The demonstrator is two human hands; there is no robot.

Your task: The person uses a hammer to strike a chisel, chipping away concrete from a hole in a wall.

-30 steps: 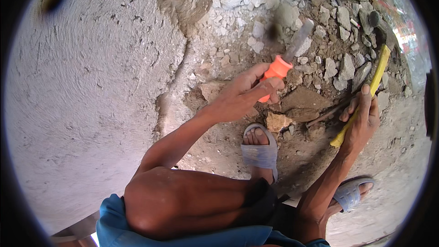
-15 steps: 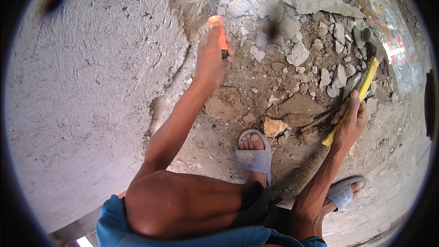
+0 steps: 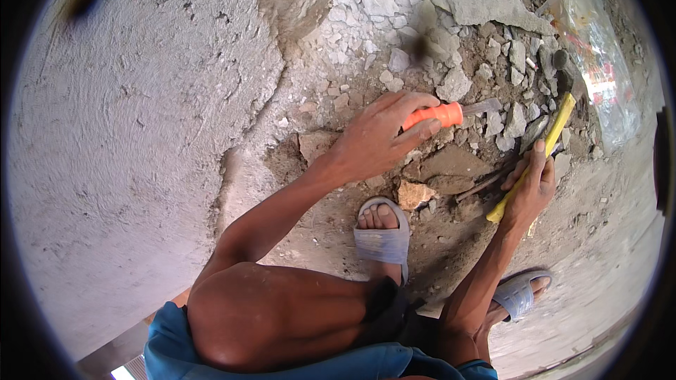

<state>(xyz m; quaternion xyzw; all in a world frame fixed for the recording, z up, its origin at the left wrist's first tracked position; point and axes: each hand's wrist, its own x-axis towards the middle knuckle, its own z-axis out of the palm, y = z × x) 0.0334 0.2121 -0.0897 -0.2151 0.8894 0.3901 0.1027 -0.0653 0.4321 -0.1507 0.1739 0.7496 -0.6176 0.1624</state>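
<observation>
1. Crouching over broken masonry, we grip a chisel with an orange plastic handle (image 3: 431, 115) in our left hand (image 3: 377, 137), fingers wrapped fully round the grip, the grey steel blade (image 3: 482, 106) pointing right across the rubble.
2. Our right hand (image 3: 529, 186) is closed round the lower end of a yellow-handled hammer (image 3: 535, 155); its dark metal head (image 3: 563, 74) sits up among loose stones, well apart from the chisel.
3. The chisel hangs just above a patch of brown earth and pale grey concrete chunks (image 3: 451, 84), beside the foot of a rough grey plastered wall (image 3: 141, 134) that fills the left of the view.
4. A tan, jagged lump of stone (image 3: 414, 193) lies just beyond the toes of our left foot in a grey slide sandal (image 3: 382, 243); the other sandal (image 3: 517, 295) sits lower right.
5. A clear plastic bag (image 3: 598, 49) lies at the upper right edge of the debris.
</observation>
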